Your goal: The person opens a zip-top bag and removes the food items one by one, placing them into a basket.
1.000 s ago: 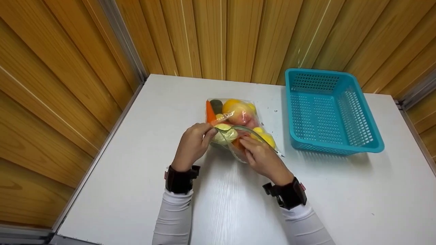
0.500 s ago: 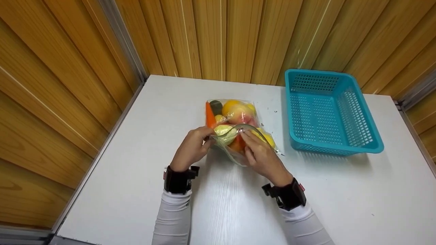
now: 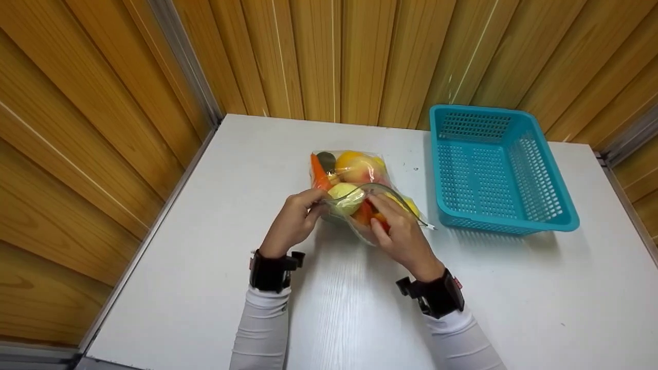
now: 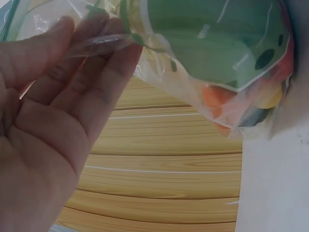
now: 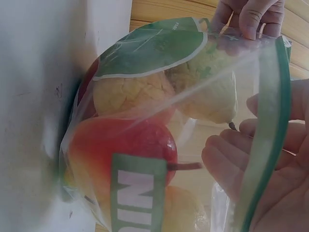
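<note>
Just now, small shifts at the plastic bag [image 5: 154,53], which lies between and beyond the two hands. Compared with half a second ago, the pale green produce [image 3: 347,198] sits farther right of the left hand [image 3: 293,221] and slightly forward. More red shows between the right hand's [image 3: 403,236] forefinger and thumb (likely the stemmed red fruit [image 5: 128,137] seen close from the right wrist). The bag's zip end [image 3: 431,226], ahead of the right hand, has edged rightward. Reading: contents being shuffled inside a mouth that stays parted.

Left hand pinches the rim, thumb against fingers. Right hand's fingers bend loosely, seemingly within the mouth, gripping nothing visible. Carrot [image 3: 320,172] lies inside the plastic, just beyond the left hand.

Surface [image 3: 205,257]: white, faintly grained, a few dark flecks beyond the right hand. Teal basket [image 3: 506,223] stands to that hand's right, reaching farther back. Wood-look panelling [image 3: 360,61] rises beyond both hands and continues off to the left, metal framing [image 3: 187,56] at the corner.
</note>
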Motion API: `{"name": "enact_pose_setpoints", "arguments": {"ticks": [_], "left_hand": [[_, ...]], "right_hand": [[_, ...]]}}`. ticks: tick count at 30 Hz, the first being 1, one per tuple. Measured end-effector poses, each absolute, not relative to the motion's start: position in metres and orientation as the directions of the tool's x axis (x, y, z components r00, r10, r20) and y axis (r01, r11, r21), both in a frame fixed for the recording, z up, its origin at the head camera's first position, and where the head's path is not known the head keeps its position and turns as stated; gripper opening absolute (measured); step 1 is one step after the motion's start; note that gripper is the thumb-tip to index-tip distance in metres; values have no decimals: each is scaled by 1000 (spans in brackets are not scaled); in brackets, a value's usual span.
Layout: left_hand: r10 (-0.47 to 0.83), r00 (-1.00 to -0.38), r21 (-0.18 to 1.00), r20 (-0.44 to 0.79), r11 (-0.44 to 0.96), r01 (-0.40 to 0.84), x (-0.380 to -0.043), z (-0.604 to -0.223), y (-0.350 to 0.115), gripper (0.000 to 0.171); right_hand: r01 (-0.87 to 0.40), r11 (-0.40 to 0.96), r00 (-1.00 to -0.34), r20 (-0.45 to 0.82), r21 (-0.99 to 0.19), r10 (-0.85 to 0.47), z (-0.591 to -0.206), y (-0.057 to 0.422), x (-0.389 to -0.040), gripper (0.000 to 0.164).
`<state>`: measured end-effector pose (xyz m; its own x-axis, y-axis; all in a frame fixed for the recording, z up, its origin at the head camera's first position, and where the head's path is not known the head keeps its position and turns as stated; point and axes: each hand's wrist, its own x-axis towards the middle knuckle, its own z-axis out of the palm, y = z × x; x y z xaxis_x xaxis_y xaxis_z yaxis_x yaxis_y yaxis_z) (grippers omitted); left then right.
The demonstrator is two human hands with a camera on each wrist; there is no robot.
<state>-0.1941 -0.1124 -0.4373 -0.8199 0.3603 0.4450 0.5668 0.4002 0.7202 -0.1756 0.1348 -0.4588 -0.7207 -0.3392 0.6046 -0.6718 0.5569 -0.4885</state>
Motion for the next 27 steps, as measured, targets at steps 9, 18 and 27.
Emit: {"name": "enact_pose_setpoints", "arguments": {"ticks": [9,18,27], "left_hand": [[401,-827,717,394,428,550,-194,-437,-111,13],[415,-845,734,338,446,512,-194,-437,-112,24],[443,-812,711,379,422,562,-195,-439,-109,16]], "right_hand": [[-631,580,-751,592,-515,-292,-462,131,-176,55],[-638,572,-740,615,-516,-272,-459,134,-177,40],[-621,575,-768,560,-532,-311,-465,129,-176,20]]}}
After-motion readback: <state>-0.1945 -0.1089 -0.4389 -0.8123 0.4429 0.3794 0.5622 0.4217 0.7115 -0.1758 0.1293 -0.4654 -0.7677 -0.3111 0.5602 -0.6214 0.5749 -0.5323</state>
